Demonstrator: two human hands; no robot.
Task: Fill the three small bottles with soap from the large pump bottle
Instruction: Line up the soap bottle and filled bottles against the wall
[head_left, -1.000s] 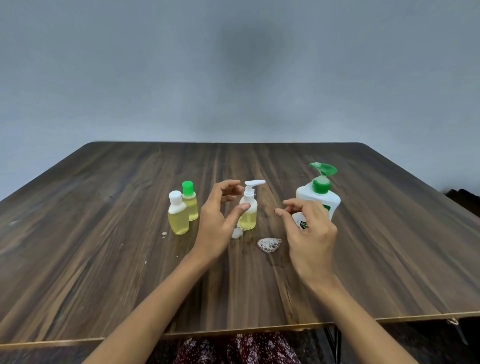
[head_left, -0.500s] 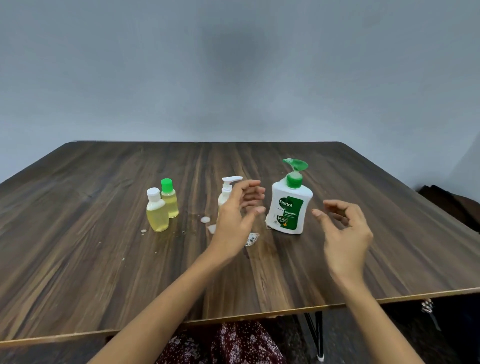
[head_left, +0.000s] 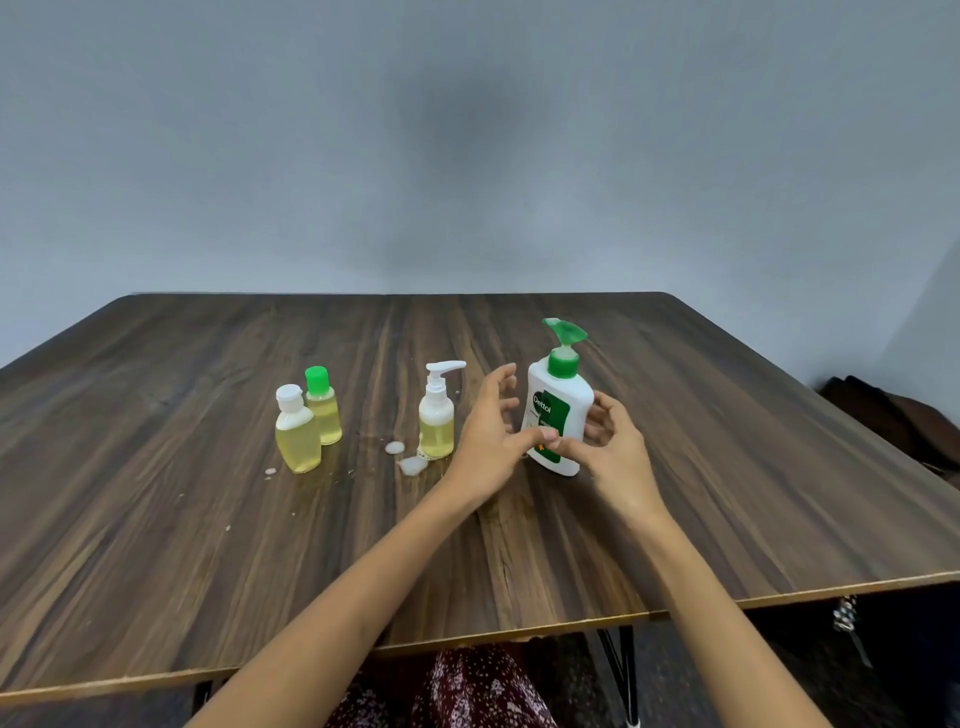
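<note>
Upright, the pump bottle (head_left: 560, 415) stands, spout rightward, between both loosely curled, empty hands.

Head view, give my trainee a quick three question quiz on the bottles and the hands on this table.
1. True or false: all three small bottles hold yellow liquid.
2. Which small bottle stands nearest the pump bottle? A) green-cap bottle B) white-cap bottle C) small pump bottle
3. Fill in: the foam blobs lie on the ____.

Key:
1. True.
2. C.
3. Table. They sit by the small pump bottle's base, while the left hand and right hand meet in front of the pump bottle; whether either grips it is unclear.
</note>
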